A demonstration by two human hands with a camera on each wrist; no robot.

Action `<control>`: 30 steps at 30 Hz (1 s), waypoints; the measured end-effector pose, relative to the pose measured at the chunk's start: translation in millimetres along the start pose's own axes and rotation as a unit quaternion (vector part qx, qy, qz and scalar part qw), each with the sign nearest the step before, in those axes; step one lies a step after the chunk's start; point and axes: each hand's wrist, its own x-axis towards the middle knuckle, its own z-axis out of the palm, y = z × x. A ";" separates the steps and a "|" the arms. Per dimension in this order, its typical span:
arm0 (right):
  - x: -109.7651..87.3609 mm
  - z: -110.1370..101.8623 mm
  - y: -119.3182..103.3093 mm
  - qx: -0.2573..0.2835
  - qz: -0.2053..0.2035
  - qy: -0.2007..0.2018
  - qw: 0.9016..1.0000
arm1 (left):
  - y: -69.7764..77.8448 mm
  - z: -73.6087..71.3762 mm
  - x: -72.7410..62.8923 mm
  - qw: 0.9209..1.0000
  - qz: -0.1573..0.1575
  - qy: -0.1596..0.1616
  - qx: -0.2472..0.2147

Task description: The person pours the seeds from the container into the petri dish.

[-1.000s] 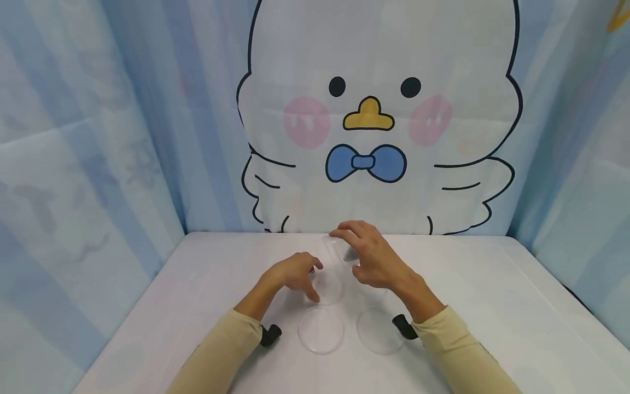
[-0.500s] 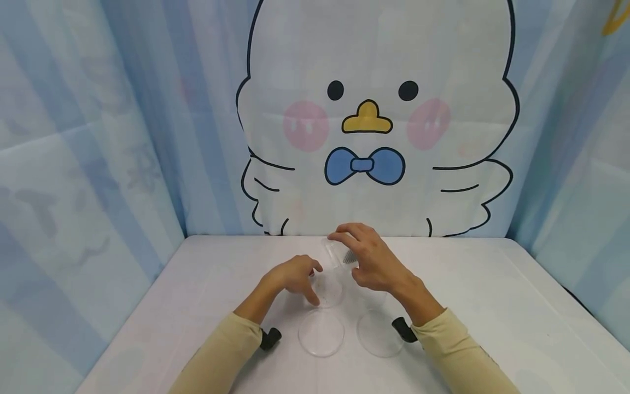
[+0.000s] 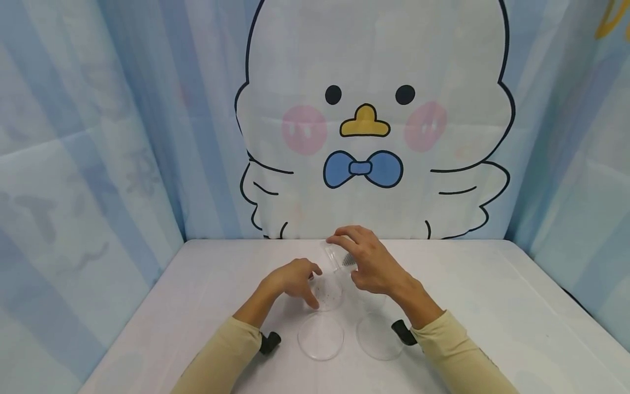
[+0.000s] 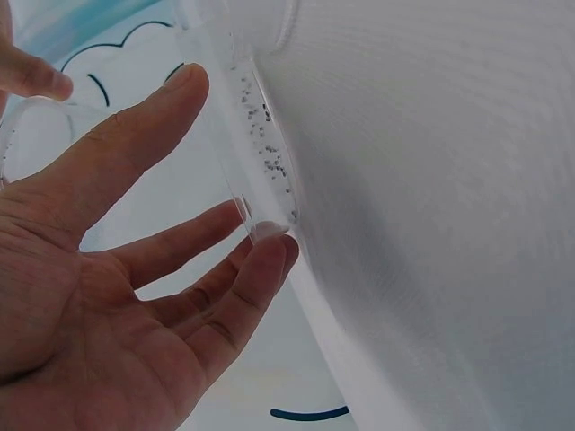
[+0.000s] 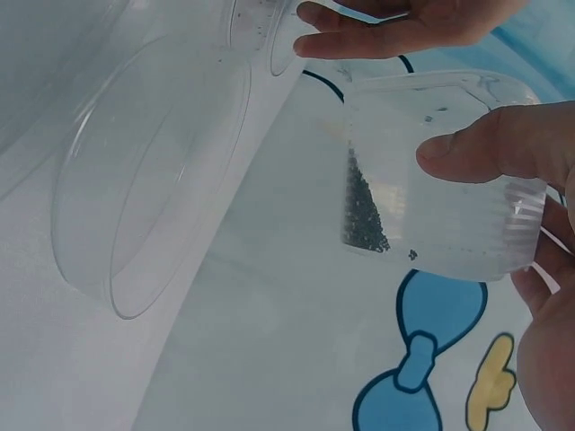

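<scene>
My right hand (image 3: 376, 260) grips a clear plastic tub (image 5: 449, 193) between thumb and fingers, tilted above the table. Small dark grains (image 5: 364, 211) have slid into a heap along one end of it. My left hand (image 3: 294, 279) holds the side of a clear petri dish (image 3: 331, 293) on the table, with the thumb at its near edge and fingers at the far side. Scattered dark specks (image 4: 269, 162) lie in that dish in the left wrist view. The right wrist view also shows the left hand's fingertips (image 5: 341, 45) beside the dish.
Two more clear round dishes stand nearer the person, one at the left (image 3: 321, 350) and one at the right (image 3: 380, 350). Another clear dish (image 3: 375, 301) is partly hidden below the right hand. A printed cloth (image 3: 364, 208) hangs behind the white table (image 3: 221, 257).
Both hands keep nearly the same place and hold. The whole head view has shifted slightly downward. The tub stays tilted with its grains at the end.
</scene>
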 end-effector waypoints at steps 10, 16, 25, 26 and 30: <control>-2.3 1.4 -1.4 -0.004 0.000 -0.002 1.000 | -1.4 1.9 0.2 1.000 0.019 0.002 0.003; -2.1 2.0 -0.8 -0.006 -0.006 0.000 1.000 | -1.5 2.0 -0.3 1.000 0.013 0.001 0.005; -1.5 0.5 -1.3 -0.002 -0.006 -0.003 1.000 | -2.4 1.8 1.4 1.000 0.012 0.003 0.010; -1.4 0.5 -1.2 -0.002 -0.006 -0.003 1.000 | -2.4 1.7 1.5 1.000 0.012 0.003 0.010; -1.2 0.9 -1.3 -0.007 -0.007 -0.003 1.000 | -1.6 1.2 0.9 1.000 0.011 0.004 0.008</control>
